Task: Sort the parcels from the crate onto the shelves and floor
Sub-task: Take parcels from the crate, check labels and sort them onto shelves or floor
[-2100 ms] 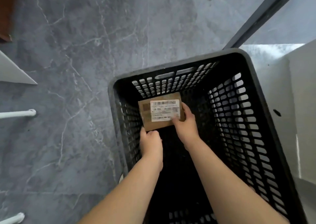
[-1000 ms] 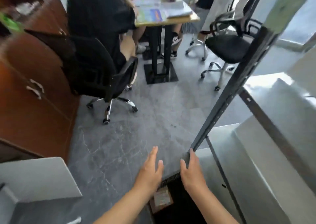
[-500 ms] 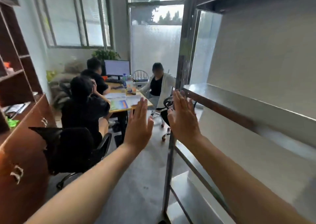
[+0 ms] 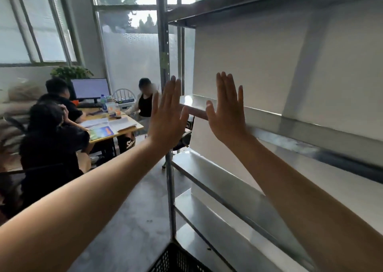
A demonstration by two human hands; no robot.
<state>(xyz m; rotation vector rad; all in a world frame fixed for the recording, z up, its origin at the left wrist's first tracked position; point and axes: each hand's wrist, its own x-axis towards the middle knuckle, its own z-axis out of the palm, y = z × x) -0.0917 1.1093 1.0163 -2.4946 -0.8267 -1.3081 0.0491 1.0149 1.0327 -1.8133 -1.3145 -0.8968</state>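
Note:
My left hand [image 4: 167,114] and my right hand [image 4: 227,114] are raised side by side at chest height, palms facing away, fingers straight, holding nothing. They hover in front of the left end of a metal shelf unit [image 4: 290,126], whose shelves look bare. Only a corner of the black perforated crate [image 4: 178,258] shows at the bottom edge. No parcel is visible.
The shelf's upright post [image 4: 165,64] stands just behind my left hand. Further left, three people sit at a wooden desk [image 4: 116,129] with a monitor and papers. Grey floor [image 4: 132,220] lies between me and them. Windows fill the back wall.
Both hands let go of the brown parcel in the crate and rose, open, to chest height. My view lifted from the crate to the shelves, and the hands drifted slightly apart.

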